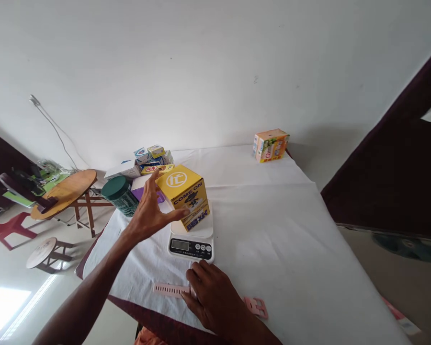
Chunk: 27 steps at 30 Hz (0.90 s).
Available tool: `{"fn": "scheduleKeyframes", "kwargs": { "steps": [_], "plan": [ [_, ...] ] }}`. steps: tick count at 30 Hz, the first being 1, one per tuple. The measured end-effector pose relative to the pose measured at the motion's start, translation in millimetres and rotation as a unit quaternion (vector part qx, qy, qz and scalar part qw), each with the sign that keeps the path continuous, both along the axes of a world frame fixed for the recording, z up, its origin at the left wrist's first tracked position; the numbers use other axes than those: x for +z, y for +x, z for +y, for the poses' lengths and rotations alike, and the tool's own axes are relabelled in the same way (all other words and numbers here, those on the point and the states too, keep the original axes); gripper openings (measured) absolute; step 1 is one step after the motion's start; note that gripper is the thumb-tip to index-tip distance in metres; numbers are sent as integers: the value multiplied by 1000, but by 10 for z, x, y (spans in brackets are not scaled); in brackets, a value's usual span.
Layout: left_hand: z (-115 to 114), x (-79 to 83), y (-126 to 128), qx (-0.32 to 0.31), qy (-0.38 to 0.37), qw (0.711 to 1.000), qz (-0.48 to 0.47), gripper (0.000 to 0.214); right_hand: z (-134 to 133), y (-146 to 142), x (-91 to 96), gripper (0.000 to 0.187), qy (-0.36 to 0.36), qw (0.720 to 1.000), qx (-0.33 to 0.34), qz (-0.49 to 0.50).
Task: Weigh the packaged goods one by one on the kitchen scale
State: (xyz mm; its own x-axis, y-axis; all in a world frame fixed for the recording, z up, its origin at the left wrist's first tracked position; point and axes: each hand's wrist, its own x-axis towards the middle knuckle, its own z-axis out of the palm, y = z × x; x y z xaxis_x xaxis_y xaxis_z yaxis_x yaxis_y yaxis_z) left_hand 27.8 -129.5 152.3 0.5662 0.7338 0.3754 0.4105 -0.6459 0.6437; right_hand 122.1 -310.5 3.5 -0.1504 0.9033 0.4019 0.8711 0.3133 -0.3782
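Left hand [151, 211], grip open, is touching the yellow box [187, 194] — box sitting just right of it, centre frame. Right hand [215, 297] is lying flat and open below — farther off.

Right hand [215, 299] covers part of pink strap [167, 289].

A table [273, 225] under a white cloth fills the view, with a dark edge showing at the near side. A white kitchen scale [191, 247] stands near the middle-left. Closer in lies a pink strap [167, 289], its end under the right hand [213, 297], which rests palm-down on the cloth. A small pink buckle piece [255, 306] lies just beyond that hand. At the far left edge are a green jar [121, 195], a purple box [143, 189] and a pile of small boxes [153, 158]. An orange box [271, 145] stands alone, well apart, at the far right corner.
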Motion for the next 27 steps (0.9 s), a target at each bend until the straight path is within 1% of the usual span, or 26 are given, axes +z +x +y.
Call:
{"fn": "scheduleKeyframes", "kwargs": {
  "steps": [3, 5, 8, 11, 13, 16, 21, 24, 27],
  "plan": [
    [-107, -213, 55, 26, -13, 998, -63, 125, 2, -7, -37, 18, 32, 999, -4, 13],
    [-169, -329, 120, 45, -20, 995, -88, 124, -1, -11, -52, 20, 46, 999, -5, 22],
    [-201, -421, 204, 70, -23, 991, -110, 108, -3, -11, -67, 24, 64, 997, -7, 35],
    [-163, -441, 208, 90, -32, 988, -123, 87, 8, -5, -77, 26, 76, 997, -6, 32],
    [-130, -432, 148, 95, -43, 986, -133, 80, 13, -1, -74, 26, 79, 996, -7, 29],
    [-96, -389, -42, 120, -42, 980, -152, 76, 11, 0, -59, 27, 77, 996, -7, 32],
    [0, -319, -530, 237, 4, 958, -164, 75, -9, -9, -35, 27, 81, 996, -6, 37],
    [126, -388, -812, 286, 18, 945, -157, 79, -12, -6, -21, 25, 80, 996, -7, 38],
    [261, -541, -1001, 320, 14, 935, -150, 81, -4, 3, -6, 24, 82, 996, -5, 42]
  ]
}}
